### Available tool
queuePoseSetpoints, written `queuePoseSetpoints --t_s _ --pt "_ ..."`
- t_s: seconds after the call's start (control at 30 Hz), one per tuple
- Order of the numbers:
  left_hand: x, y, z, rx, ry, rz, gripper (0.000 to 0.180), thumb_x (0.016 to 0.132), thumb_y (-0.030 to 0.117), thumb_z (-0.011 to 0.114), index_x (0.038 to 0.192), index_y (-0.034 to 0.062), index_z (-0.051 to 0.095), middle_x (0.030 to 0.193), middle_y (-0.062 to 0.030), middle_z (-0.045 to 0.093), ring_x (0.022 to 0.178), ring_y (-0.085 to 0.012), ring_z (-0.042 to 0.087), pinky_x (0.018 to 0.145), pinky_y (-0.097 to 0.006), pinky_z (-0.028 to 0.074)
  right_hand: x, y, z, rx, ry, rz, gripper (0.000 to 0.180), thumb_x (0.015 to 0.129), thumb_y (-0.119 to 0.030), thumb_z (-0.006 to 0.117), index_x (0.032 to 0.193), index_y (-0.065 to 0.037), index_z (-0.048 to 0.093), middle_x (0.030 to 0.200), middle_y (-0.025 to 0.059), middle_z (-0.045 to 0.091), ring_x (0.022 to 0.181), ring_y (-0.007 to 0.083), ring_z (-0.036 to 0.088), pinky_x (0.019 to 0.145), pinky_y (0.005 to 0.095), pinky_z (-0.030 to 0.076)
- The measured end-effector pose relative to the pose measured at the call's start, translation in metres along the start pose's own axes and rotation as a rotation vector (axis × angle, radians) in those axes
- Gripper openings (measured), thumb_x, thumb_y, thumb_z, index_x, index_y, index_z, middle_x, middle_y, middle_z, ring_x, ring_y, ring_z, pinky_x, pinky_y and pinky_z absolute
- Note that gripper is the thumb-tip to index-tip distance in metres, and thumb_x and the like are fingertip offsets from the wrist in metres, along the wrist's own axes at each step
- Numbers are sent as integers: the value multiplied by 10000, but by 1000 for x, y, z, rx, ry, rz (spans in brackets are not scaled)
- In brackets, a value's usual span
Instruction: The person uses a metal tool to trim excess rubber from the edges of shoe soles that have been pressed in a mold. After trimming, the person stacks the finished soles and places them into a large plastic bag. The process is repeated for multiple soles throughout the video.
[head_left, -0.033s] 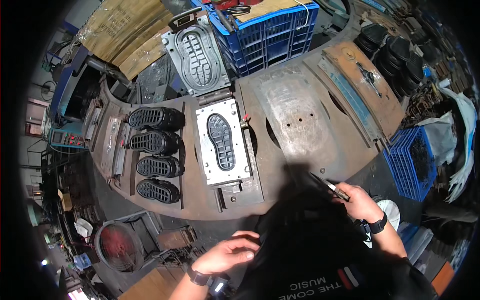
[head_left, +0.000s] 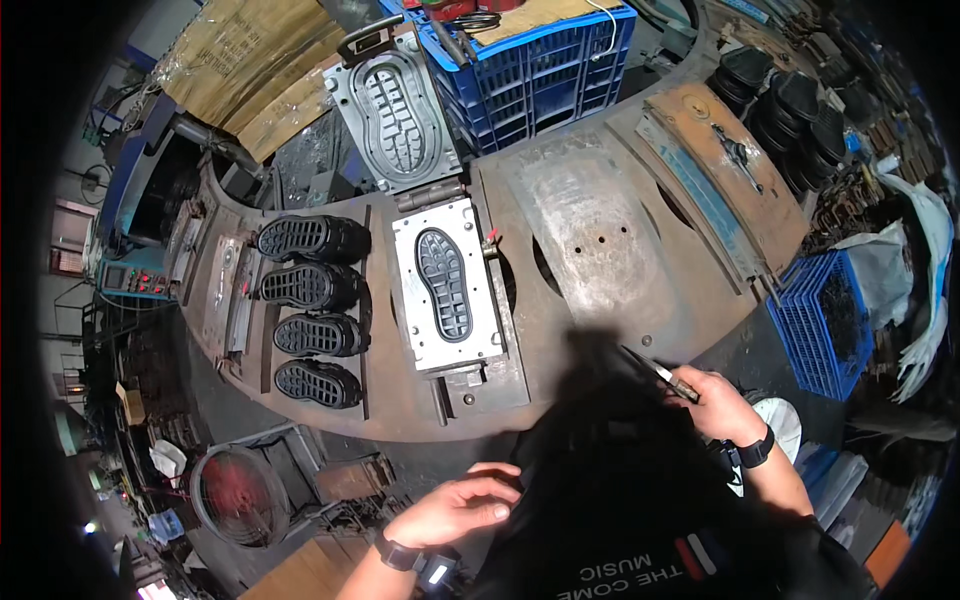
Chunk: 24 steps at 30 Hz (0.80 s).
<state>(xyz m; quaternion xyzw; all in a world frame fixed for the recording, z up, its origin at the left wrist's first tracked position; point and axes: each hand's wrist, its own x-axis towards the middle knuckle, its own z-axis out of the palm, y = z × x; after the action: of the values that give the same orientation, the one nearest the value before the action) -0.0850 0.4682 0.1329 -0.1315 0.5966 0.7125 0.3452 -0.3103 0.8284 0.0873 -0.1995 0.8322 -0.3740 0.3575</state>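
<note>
Mould (head_left: 447,285) sits open on the rusty steel counter (head_left: 590,240), its ribbed lid (head_left: 397,118) hinged back, a black rubber sole (head_left: 443,283) lying in the cavity. Right hand (head_left: 722,405) is closed round a thin metal tool (head_left: 655,368), near the counter edge. Left hand (head_left: 458,508) is empty, fingers loosely curled, low by the shirt. Looks like the demoulding stage: the sole's edge needs prying with care. Four finished treaded soles (head_left: 312,308) line up left of the mould.

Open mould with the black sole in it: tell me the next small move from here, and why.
Probably bring the right hand and its thin tool across to the open mould and work the tip under the black sole. The sole lies in the cavity with the lid swung back, four finished soles are lined up beside it, and the left hand holds nothing.
</note>
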Motion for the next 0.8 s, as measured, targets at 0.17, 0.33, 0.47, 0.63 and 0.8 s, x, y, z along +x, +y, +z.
queuePoseSetpoints --t_s 0.17,0.33,0.47,0.63,0.8 --pt "-7 -6 -25 30 -137 -7 241 979 191 733 1167 41 722 1437 -81 525 1239 -158 541 1003 -307 474 -8 -4 21 46 39 10 215 913 -59 726 1118 -28 673 978 180 729 943 355 715 822 398 545" --pt "4 6 -38 57 -275 -284 257 908 31 753 1141 29 646 1163 12 565 993 -76 532 878 -255 458 -11 -8 37 70 43 48 233 924 -111 721 1141 -42 672 980 178 725 939 363 708 816 408 545" --pt "13 -17 -44 91 -164 -148 421 834 23 754 1176 44 509 983 39 467 877 -68 458 780 -227 415 -13 -13 44 15 38 60 268 927 -181 724 1161 -63 667 976 177 722 943 380 698 810 434 544" --pt "17 -33 -46 95 -39 -121 289 842 50 737 1098 71 605 892 28 567 814 -114 543 760 -271 463 -15 -18 49 -20 32 54 293 927 -211 724 1176 -71 659 996 185 720 967 398 692 815 452 543" --pt "23 1 -18 948 429 -62 320 852 209 671 1169 204 717 974 -144 764 921 -385 725 793 -514 572 -10 -30 49 -79 2 77 309 935 -242 719 1186 -74 654 1005 194 714 977 404 684 828 463 540"
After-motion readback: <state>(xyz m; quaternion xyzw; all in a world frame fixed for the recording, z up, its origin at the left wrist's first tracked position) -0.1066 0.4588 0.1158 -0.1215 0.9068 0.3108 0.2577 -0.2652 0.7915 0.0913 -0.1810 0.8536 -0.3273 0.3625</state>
